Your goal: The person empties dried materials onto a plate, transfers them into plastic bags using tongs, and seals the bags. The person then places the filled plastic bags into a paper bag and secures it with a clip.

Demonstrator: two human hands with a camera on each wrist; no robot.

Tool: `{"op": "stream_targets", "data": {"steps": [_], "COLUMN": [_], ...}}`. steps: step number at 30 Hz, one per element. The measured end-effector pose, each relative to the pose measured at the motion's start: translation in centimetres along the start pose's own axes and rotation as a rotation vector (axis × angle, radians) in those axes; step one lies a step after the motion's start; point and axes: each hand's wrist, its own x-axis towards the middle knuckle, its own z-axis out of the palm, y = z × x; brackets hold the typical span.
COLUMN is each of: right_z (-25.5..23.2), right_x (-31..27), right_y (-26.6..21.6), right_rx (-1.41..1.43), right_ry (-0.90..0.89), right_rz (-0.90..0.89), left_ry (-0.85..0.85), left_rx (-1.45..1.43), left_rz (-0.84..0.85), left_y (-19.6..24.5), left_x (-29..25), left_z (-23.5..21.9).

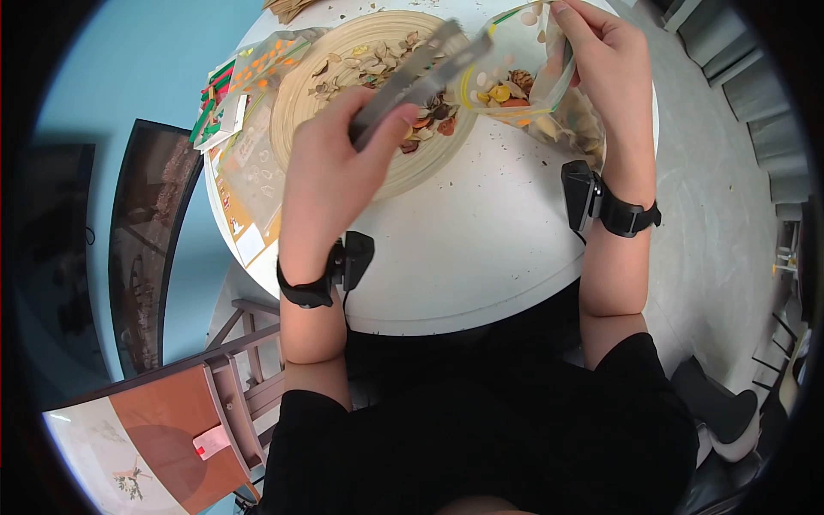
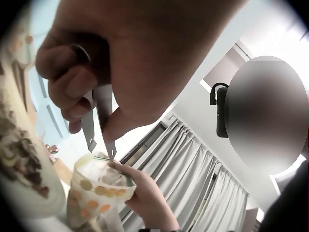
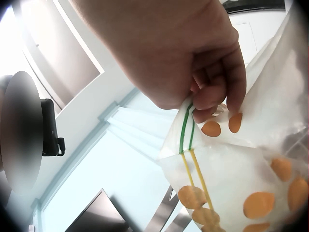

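In the head view my left hand (image 1: pixel 335 167) grips metal tongs (image 1: pixel 399 90) over the round wooden tray (image 1: pixel 433 172), their two tips apart. Dried petals and chips (image 1: pixel 378 62) lie scattered in the tray. To the right, my right hand (image 1: pixel 611 56) pinches the top edge of a clear zip bag (image 1: pixel 554 73) with orange dots. Its mouth gapes toward the tongs, and yellow and brown dried pieces (image 1: pixel 500 93) show inside. The left wrist view has the tong tips right at the rim of the bag (image 2: pixel 99 188). Fingers and thumb hold the green zip corner (image 3: pixel 186 125) in the right wrist view.
Another dotted zip bag (image 1: pixel 270 64) lies left of the tray, beside a box with green and red parts (image 1: pixel 219 112). A further clear bag (image 1: pixel 257 172) and printed cards (image 1: pixel 249 245) rest near the left rim of the white round table (image 1: pixel 481 266).
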Motion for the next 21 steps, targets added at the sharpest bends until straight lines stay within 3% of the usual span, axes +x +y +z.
{"op": "stream_targets", "data": {"steps": [5, 8, 12, 15, 21], "right_z": [-0.1, -0.3, -0.1, -0.1, -0.6], "right_x": [-0.1, 0.0, 0.4, -0.1, 0.8], "right_y": [-0.3, -0.3, -1.1, -0.1, 0.2], "right_rx": [0.006, -0.019, -0.017, -0.027, -0.12], "right_ry": [0.037, 0.034, 0.058, 0.067, -0.001], "right_rz": [0.012, -0.007, 0.086, -0.041, 0.124], "left_ry": [0.061, -0.023, -0.027, -0.025, 0.004], "left_rx": [0.069, 0.228, 0.393, 0.48, 0.525], "left_rz": [-0.164, -0.195, -0.12, -0.122, -0.088], "left_y": [-2.1, -3.9, -3.1, -3.0, -4.4], "left_x": [1.5, 2.1, 1.5, 0.9, 0.3], "left_z": [-0.6, 0.7, 1.3, 0.7, 1.0]}}
